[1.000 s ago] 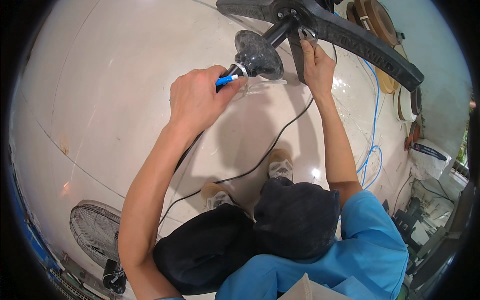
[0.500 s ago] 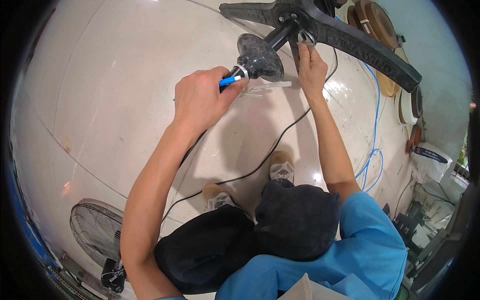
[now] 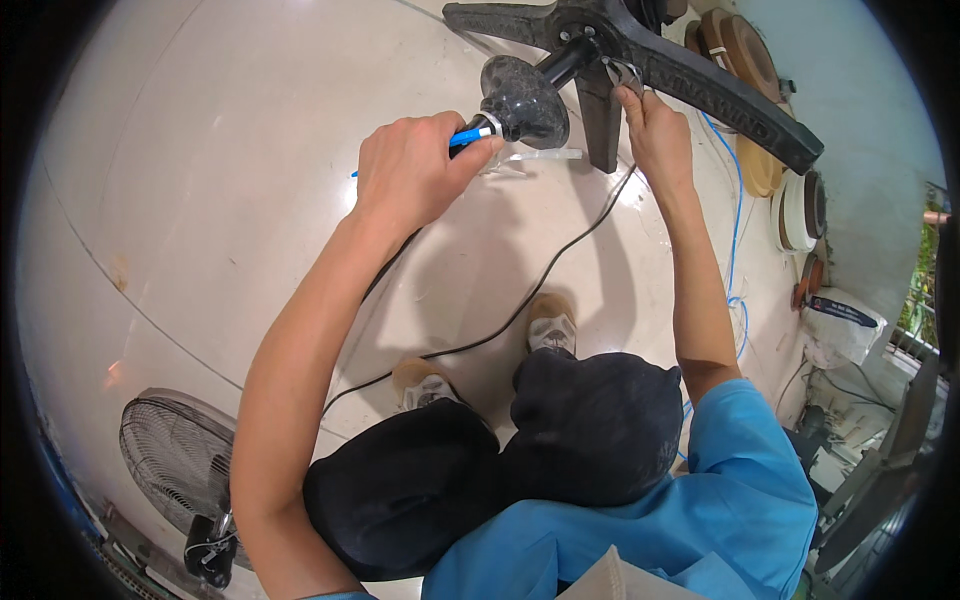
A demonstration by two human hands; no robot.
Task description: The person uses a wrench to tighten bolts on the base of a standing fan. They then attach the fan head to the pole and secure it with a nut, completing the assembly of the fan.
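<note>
My left hand point(image 3: 415, 165) is closed around the end of a black pole and also holds a slim blue stick-like item point(image 3: 470, 135) with a white end. On the pole sits a dark, glossy bell-shaped cover point(image 3: 525, 105), just beyond that hand. The pole runs to a black stand base point(image 3: 690, 75) with long spreading legs, tipped on its side. At the hub, my right hand point(image 3: 660, 140) pinches a shiny metal tool point(image 3: 624, 76) against the base. Its exact kind is hard to make out, as the fingers cover part of it.
A black cable point(image 3: 540, 300) crosses the tiled floor by my shoes. Wire fan head point(image 3: 170, 450) at lower left. Brown rolls point(image 3: 750, 55) and white rolls point(image 3: 793, 212) line the right wall, near a blue cord point(image 3: 738, 220) and a white sack point(image 3: 843, 325).
My right hand has shifted to the right with the metal tool, its wrist turned. My left hand stays on the pole, slightly higher in view. The whole scene has shifted a little.
</note>
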